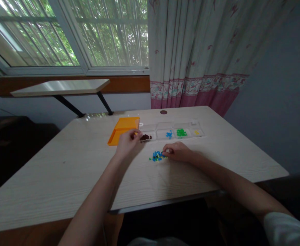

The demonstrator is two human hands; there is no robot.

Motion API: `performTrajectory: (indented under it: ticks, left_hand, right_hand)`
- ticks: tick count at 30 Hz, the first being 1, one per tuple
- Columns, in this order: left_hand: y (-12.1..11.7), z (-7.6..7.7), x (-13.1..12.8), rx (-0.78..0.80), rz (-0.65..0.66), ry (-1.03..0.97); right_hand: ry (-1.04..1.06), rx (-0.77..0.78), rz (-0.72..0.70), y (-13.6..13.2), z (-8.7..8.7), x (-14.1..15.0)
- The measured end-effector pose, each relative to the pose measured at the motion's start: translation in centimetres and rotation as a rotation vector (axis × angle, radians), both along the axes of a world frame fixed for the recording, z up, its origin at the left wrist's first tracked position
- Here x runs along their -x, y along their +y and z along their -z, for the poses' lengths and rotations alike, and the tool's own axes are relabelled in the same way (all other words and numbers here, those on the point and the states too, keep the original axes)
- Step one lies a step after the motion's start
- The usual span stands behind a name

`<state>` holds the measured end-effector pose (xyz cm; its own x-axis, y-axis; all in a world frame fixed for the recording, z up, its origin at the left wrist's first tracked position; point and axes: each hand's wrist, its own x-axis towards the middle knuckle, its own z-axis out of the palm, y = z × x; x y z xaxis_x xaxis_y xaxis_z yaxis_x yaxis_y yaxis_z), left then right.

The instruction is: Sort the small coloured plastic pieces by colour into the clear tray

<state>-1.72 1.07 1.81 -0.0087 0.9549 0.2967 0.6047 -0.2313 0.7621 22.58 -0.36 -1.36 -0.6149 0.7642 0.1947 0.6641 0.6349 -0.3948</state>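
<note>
A small mixed pile of blue, green, yellow and dark pieces (157, 156) lies on the table in front of me. My right hand (177, 151) is at the pile's right edge, thumb and fingertips pinched together; what they hold is too small to make out. My left hand (127, 142) is closed in a pinch at the left end of a clear compartment box (162, 138), beside its dark brown pieces (146, 137). Anything in those fingertips is hidden. Other compartments hold blue pieces (169, 133), green pieces (181, 132) and a few yellow pieces (196, 132).
An open orange case (126, 122) lies behind my left hand. The clear box's raised lid (165, 125) stands behind its compartments. A small raised shelf (62, 87) is at the back left of the pale wooden table (88, 174). Beyond are a window and a curtain (191, 68).
</note>
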Motion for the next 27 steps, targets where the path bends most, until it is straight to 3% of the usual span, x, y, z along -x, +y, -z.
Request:
performTrajectory:
  ticks: [2, 4, 7, 12, 15, 19, 21, 24, 27]
  left_hand:
    - [0.0, -0.5, 1.0, 0.041, -0.228, 0.353]
    - [0.0, -0.6, 1.8, 0.132, -0.345, 0.554]
    - [0.2, -0.2, 2.4, 0.222, -0.416, 0.658]
    - [0.1, 0.0, 2.5, 0.232, -0.432, 0.691]
    - [-0.2, -0.2, 1.6, 0.137, -0.292, 0.597]
    - [-1.1, 0.3, -1.0, 0.018, 0.171, 0.358]
    - [-1.6, 0.9, -2.4, -0.025, 0.332, 0.287]
    - [-2.2, 1.7, -3.9, -0.037, 0.467, 0.223]
    - [-2.5, 2.2, -4.6, -0.025, 0.491, 0.164]
  right_hand:
    - [0.038, 0.05, 0.025, 0.1, -0.1, 0.0]
    - [0.077, 0.093, 0.033, 0.2, -0.1, 0.0]
    - [0.136, 0.147, 0.026, 0.4, -0.1, 0.0]
    - [0.279, 0.28, 0.036, 0.6, -0.1, 0.0]
    - [0.354, 0.365, 0.061, 0.7, -0.2, 0.0]
    - [0.43, 0.395, 0.079, 0.6, -0.2, -0.1]
    - [0.471, 0.401, 0.076, 0.5, 0.0, -0.1]
    - [0.526, 0.414, 0.06, 0.5, 0.5, 0.0]
    - [0.569, 0.426, 0.031, 0.5, 0.8, 0.1]
